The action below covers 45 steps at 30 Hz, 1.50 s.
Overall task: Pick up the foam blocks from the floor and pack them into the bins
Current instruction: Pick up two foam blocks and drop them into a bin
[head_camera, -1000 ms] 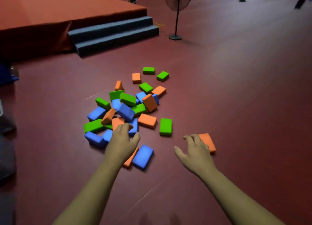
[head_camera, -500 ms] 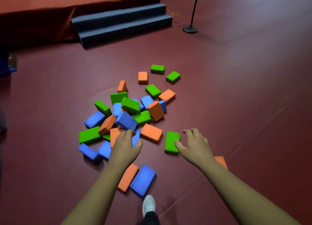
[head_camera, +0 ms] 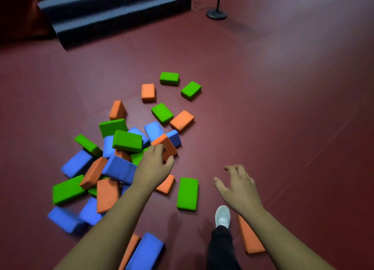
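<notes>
Maroon floor (head_camera: 273,107) spreads all round, with dark steps (head_camera: 113,12) at the top left and a round stand base (head_camera: 216,14) beside them. Foam blocks (head_camera: 125,158) lie in a loose heap at centre left, some stacked and tilted, others scattered flat beyond it. No bin shows in this view.

A white shoe (head_camera: 222,216) and dark trouser leg stand between the arms, near a flat green block (head_camera: 187,193).

Left hand (head_camera: 153,166) reaches over the heap, fingers curled on the tilted orange block (head_camera: 165,146), thumb against its near edge (whether it is truly gripped, I cannot tell). Right hand (head_camera: 239,185) hovers spread wide above bare floor, touching nothing; its forearm crosses an orange block (head_camera: 250,240) lying by the shoe.

Counted roughly: nine green, ten orange, about ten blue, some partly hidden.
</notes>
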### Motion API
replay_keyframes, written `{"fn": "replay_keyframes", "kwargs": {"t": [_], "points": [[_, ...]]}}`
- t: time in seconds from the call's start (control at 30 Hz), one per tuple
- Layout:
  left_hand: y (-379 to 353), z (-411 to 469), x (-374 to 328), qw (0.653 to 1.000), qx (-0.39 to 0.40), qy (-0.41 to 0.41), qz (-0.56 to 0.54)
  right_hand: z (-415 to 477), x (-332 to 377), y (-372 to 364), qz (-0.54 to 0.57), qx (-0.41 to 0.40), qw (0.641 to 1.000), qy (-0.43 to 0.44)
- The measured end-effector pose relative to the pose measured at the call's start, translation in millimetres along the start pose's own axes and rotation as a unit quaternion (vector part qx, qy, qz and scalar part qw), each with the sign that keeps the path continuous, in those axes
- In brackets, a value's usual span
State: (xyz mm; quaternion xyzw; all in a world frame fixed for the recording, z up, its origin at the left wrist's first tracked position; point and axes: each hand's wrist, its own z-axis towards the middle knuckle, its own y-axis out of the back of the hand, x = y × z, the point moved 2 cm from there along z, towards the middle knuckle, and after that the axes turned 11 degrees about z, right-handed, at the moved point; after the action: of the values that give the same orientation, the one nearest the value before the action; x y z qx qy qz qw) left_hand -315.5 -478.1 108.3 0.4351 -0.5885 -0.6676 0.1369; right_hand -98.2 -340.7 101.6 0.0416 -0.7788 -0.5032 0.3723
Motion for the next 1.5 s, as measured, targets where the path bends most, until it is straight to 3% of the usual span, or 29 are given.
{"fn": "replay_keyframes", "kwargs": {"t": [0.2, 0.4, 0.63, 0.8, 0.93, 1.03, 1.13, 1.17, 1.23, 1.27, 1.37, 1.5], "points": [[-74, 93, -23, 0.994, 0.022, 0.102, -0.015, 166, -44, -12, -0.032, 0.097, 0.994, 0.039], [-148, 112, 17, 0.976, 0.042, 0.213, -0.032, 284, -47, -94, -0.085, 0.209, 0.971, 0.083], [-317, 109, 119, 0.935, 0.105, 0.334, -0.052, 357, -102, -290, -0.131, 0.309, 0.935, 0.118], [-481, 133, 180, 0.932, 0.192, 0.306, -0.038, 389, -190, -440, -0.178, 0.352, 0.914, 0.096], [-597, 160, 223, 0.927, 0.231, 0.292, -0.050, 406, -264, -530, -0.174, 0.350, 0.920, 0.037], [-669, 173, 250, 0.913, 0.247, 0.320, -0.061, 410, -316, -583, -0.096, 0.337, 0.935, -0.053], [-726, 180, 270, 0.882, 0.285, 0.364, -0.090, 410, -356, -621, 0.027, 0.308, 0.928, -0.210], [-741, 180, 275, 0.868, 0.304, 0.376, -0.111, 408, -367, -632, 0.099, 0.299, 0.910, -0.270], [-762, 179, 280, 0.840, 0.329, 0.397, -0.169, 398, -375, -646, 0.263, 0.288, 0.841, -0.376], [-768, 178, 283, 0.837, 0.323, 0.404, -0.180, 394, -377, -651, 0.315, 0.273, 0.820, -0.393], [-760, 167, 293, 0.848, 0.291, 0.405, -0.180, 387, -376, -650, 0.370, 0.236, 0.829, -0.348], [-702, 147, 307, 0.843, 0.208, 0.391, -0.305, 390, -341, -627, 0.424, 0.302, 0.835, -0.175]]}}
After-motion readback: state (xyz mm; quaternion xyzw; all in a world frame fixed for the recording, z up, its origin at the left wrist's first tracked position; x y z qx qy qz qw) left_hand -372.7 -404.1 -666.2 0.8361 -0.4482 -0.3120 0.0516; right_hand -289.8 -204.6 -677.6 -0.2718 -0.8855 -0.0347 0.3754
